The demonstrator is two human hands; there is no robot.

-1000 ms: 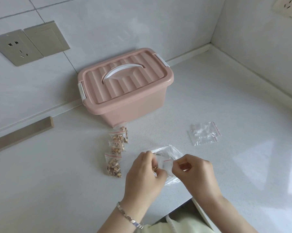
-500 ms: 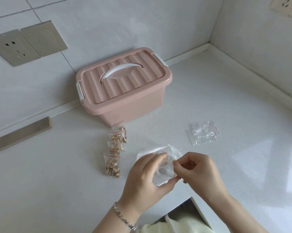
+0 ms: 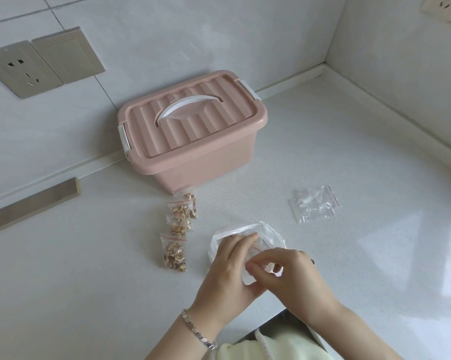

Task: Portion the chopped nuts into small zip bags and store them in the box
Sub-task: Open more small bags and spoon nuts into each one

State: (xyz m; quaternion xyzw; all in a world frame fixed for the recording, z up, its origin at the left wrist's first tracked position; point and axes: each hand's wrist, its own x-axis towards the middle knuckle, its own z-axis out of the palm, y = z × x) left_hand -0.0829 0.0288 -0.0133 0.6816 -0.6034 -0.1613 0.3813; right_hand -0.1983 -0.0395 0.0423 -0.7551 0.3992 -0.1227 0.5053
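A pale speckled counter (image 3: 89, 268) in the corner of a tiled wall is seen from above. At far left a grey wall socket (image 3: 19, 68) is set in the tiles, and a short wooden strip (image 3: 32, 209) lies along the base of the wall.

Left of centre, a pink plastic box (image 3: 193, 141) is stood close to the wall. Its ribbed lid is on, with a white handle lying flat on top and a white latch at each end. Just in front of the box, a short row of small filled bags (image 3: 179, 227) is laid out on the counter. Each is clear with a red zip line, and pale brown chopped nuts can be seen inside.

Near the front edge, a larger clear bag (image 3: 271, 233) lies crumpled with its mouth up. The left hand (image 3: 229, 271), with a metal bracelet (image 3: 198, 331) worn at its wrist, is reached into that mouth. Its fingers are lightly bent and their tips are hidden by the plastic, so it cannot be told whether anything is held.

Between the hands, a small zip bag (image 3: 250, 275) is held just above the counter. It is pinched by the curled thumb and fingers of the right hand (image 3: 289, 279).

Further right, well apart from the hands, a small heap of empty zip bags (image 3: 314, 203) is left on the counter.
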